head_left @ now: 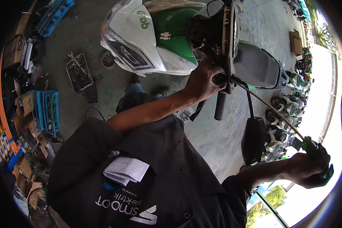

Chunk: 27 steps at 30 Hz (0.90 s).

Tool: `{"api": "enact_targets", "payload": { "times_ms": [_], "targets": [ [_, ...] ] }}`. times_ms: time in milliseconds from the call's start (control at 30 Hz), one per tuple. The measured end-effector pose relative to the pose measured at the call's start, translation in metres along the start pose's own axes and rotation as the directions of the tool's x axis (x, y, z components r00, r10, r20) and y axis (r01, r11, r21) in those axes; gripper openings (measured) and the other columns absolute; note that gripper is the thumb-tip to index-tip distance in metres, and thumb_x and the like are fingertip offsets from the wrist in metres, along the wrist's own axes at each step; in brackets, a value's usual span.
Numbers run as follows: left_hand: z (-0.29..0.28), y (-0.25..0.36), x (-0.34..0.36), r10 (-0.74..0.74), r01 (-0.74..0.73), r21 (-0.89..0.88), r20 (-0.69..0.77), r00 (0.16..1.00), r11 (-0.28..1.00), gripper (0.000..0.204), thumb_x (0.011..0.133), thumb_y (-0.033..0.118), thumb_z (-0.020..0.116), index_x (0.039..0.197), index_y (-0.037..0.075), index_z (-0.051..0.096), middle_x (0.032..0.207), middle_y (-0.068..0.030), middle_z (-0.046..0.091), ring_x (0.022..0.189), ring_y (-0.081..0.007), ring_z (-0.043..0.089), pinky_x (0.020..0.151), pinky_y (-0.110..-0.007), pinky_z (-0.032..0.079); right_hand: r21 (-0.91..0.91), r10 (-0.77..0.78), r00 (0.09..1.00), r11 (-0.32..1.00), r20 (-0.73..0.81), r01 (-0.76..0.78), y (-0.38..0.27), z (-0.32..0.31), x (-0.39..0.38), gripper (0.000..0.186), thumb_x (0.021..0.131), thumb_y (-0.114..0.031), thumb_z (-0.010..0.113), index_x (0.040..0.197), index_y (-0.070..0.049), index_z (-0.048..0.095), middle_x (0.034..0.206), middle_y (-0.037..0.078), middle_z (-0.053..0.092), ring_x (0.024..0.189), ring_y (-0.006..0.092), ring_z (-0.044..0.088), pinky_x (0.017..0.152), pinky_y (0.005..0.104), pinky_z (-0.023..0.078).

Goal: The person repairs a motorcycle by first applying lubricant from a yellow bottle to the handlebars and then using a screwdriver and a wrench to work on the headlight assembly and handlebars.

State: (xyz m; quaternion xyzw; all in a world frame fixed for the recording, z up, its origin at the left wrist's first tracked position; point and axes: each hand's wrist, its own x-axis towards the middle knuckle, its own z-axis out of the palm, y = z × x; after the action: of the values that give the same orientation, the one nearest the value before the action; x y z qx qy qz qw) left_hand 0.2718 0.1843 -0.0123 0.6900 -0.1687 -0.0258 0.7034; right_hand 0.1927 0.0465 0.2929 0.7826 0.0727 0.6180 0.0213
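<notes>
A white-and-green scooter (171,57) stands in front of me, its front panel to the left and its dark seat (256,66) to the right. My left hand (205,81) is closed at the dark handlebar cover (227,45), its fingertips curled round a black part there. To the right, my right hand (306,169) is wrapped round the black-and-green handle of a long screwdriver (271,105). The thin shaft slants up to the handlebar cover beside my left fingers. Its tip is hard to make out. Below the cover hang a black handlebar grip (220,106) and a black mirror (253,140).
On the floor at left lies a grey tray (79,74) with tools in it. Blue toolboxes (45,112) and an orange-framed shelf (3,102) with loose parts line the left side. Several scooters (288,104) stand in a row at right, near a cardboard box (295,42).
</notes>
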Motion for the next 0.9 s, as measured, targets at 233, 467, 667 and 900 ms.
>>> {"api": "enact_targets", "payload": {
  "times_ms": [233, 467, 667, 900],
  "targets": [
    [0.005, -0.017, 0.004, 0.077, -0.074, 0.052, -0.049, 0.996, 0.996, 0.030, 0.069, 0.014, 0.087, 0.097, 0.014, 0.075, 0.114, -0.0134, 0.058, 0.101, -0.0293, 0.065, 0.087, -0.039, 0.058, 0.073, 0.077, 0.987, 0.995, -0.140, -0.067, -0.002, 0.012, -0.008, 0.014, 0.092, -0.004, 0.058, 0.090, 0.009, 0.052, 0.068, 0.013, 0.059, 0.048, 0.0225, 0.061, 0.043, 0.0297, 0.058],
    [0.012, -0.029, -0.001, 0.152, -0.152, 0.008, -0.085, 0.985, 0.988, 0.036, 0.065, 0.011, 0.089, 0.098, 0.014, 0.075, 0.117, -0.0125, 0.055, 0.093, -0.0272, 0.065, 0.079, -0.039, 0.059, -0.025, 0.133, 0.982, 0.990, -0.134, -0.137, -0.013, 0.026, -0.011, 0.023, 0.093, -0.014, 0.051, 0.084, 0.008, 0.048, 0.059, 0.012, 0.056, 0.041, 0.0236, 0.059, 0.036, 0.0300, 0.055],
    [0.021, -0.037, -0.001, 0.239, -0.228, 0.080, -0.169, 0.956, 0.970, 0.039, 0.063, 0.014, 0.090, 0.099, 0.017, 0.075, 0.116, -0.0120, 0.055, 0.090, -0.0253, 0.064, 0.074, -0.039, 0.058, 0.437, 0.139, 0.986, 0.895, -0.090, -0.086, 0.017, 0.010, -0.007, 0.026, 0.093, -0.018, 0.046, 0.081, 0.004, 0.045, 0.054, 0.016, 0.052, 0.035, 0.0288, 0.051, 0.027, 0.0369, 0.046],
    [0.028, -0.045, -0.005, 0.226, -0.222, 0.041, -0.208, 0.952, 0.974, 0.040, 0.061, 0.016, 0.091, 0.098, 0.019, 0.075, 0.115, -0.0098, 0.055, 0.092, -0.0245, 0.064, 0.077, -0.038, 0.060, 0.275, 0.152, 0.958, 0.958, -0.242, -0.082, 0.009, 0.045, -0.004, 0.022, 0.089, -0.015, 0.052, 0.079, 0.004, 0.049, 0.050, 0.013, 0.051, 0.032, 0.0243, 0.047, 0.025, 0.0335, 0.044]
  ]
}}
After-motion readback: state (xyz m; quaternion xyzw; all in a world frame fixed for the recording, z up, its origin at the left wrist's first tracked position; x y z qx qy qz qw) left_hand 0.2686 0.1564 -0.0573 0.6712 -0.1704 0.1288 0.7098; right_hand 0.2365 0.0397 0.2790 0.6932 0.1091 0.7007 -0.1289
